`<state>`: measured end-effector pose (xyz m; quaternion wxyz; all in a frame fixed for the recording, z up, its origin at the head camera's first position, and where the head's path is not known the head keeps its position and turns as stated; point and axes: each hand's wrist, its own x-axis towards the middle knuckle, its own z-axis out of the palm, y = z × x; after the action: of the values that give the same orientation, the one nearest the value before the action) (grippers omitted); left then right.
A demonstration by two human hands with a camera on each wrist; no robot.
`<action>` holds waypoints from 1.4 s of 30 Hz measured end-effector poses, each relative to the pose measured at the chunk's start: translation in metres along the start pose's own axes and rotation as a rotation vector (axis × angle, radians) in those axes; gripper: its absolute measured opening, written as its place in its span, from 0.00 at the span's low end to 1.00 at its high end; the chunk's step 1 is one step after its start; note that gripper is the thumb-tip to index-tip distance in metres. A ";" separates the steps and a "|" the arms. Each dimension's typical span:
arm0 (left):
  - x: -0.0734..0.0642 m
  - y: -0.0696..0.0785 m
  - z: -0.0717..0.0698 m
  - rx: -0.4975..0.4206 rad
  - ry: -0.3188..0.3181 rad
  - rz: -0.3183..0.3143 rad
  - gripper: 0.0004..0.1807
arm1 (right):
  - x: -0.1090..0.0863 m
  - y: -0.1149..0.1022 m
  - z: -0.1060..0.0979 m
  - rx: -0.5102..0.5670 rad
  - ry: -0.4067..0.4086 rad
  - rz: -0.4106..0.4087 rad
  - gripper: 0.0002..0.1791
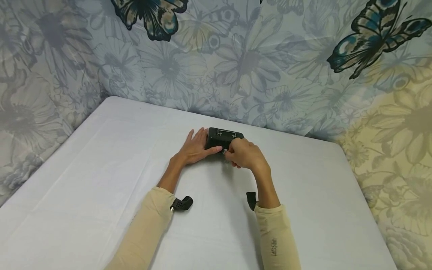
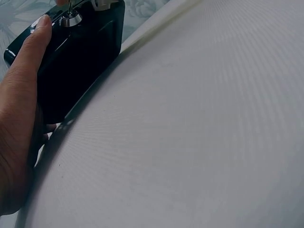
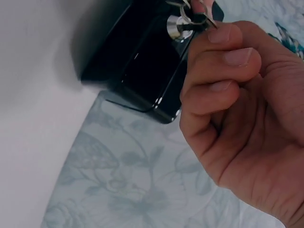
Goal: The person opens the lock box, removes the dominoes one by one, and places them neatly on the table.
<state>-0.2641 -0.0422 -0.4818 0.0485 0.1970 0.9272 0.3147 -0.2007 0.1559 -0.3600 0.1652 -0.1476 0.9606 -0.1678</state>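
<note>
A black metal cash box with a wire handle on its lid stands toward the back of the table. Against its left side lies my left hand, fingers straight and spread, the thumb stretched along the front face near the lock. My right hand is at the box's front, thumb and index finger pinching a key that sits in the round silver lock. A metal key ring hangs from the key. The other right fingers curl into the palm.
The white-covered table spreads around the box, its rounded back edge close behind. A floral and butterfly fabric hangs behind and at the sides. Black wrist camera mounts stick out from both beige sleeves.
</note>
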 end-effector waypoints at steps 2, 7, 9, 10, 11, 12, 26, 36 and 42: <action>0.001 0.000 0.000 -0.002 0.003 0.002 0.85 | 0.000 -0.003 0.002 -0.030 0.039 0.004 0.17; 0.001 0.000 0.000 0.005 0.009 0.008 0.86 | 0.003 -0.008 0.006 -0.098 0.104 0.023 0.18; 0.001 -0.001 0.000 0.010 0.011 0.008 0.86 | 0.004 -0.010 0.007 -0.103 0.115 0.041 0.19; 0.001 0.000 0.000 0.012 0.010 0.007 0.86 | 0.004 -0.011 0.007 -0.098 0.115 0.052 0.19; 0.001 0.000 0.000 0.012 0.009 0.007 0.87 | 0.004 -0.011 0.008 -0.093 0.113 0.063 0.19; 0.001 0.000 0.000 0.011 0.007 0.008 0.87 | 0.004 -0.012 0.008 -0.088 0.110 0.072 0.19; 0.000 0.001 -0.001 -0.012 0.004 0.019 0.82 | 0.001 -0.003 0.000 0.087 0.081 0.115 0.24; -0.004 -0.001 -0.001 -0.005 0.008 0.014 0.77 | 0.006 0.011 -0.001 0.423 -0.042 0.125 0.23; -0.003 0.000 -0.001 -0.002 0.008 0.022 0.77 | 0.009 0.016 0.002 0.489 -0.073 0.120 0.21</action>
<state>-0.2621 -0.0441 -0.4811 0.0416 0.2060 0.9249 0.3168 -0.2120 0.1667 -0.3706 0.2401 -0.0518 0.8920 -0.3794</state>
